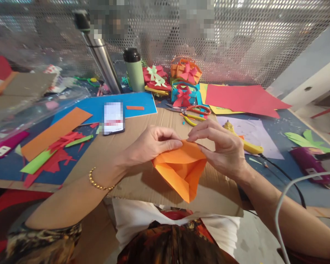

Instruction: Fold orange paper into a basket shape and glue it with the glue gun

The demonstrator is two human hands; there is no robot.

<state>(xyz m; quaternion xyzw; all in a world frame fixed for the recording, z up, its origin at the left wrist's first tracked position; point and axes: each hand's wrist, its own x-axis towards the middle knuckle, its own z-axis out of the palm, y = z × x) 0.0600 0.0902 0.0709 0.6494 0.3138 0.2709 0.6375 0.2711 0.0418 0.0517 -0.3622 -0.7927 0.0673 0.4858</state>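
A folded piece of orange paper [178, 165], open in the middle like a pocket, is held just above a cardboard sheet [137, 179]. My left hand [159, 143] pinches its upper left edge between thumb and fingers. At the upper right edge, my right hand [222, 148] grips the same paper with thumb and fingertips. The paper's lower corner points down toward my lap. Beyond my hands lie orange-handled scissors [199, 109] and a yellow-handled tool [191, 120]. A yellow glue gun [247, 143] rests to the right of my right hand.
Paper scraps [55, 150] and an orange strip [57, 132] lie left, near a phone [113, 119]. A green bottle [134, 69], a steel flask [101, 55] and small paper bags with bows [184, 93] stand at the back. Red paper [242, 99] and a purple tool [313, 167] are right.
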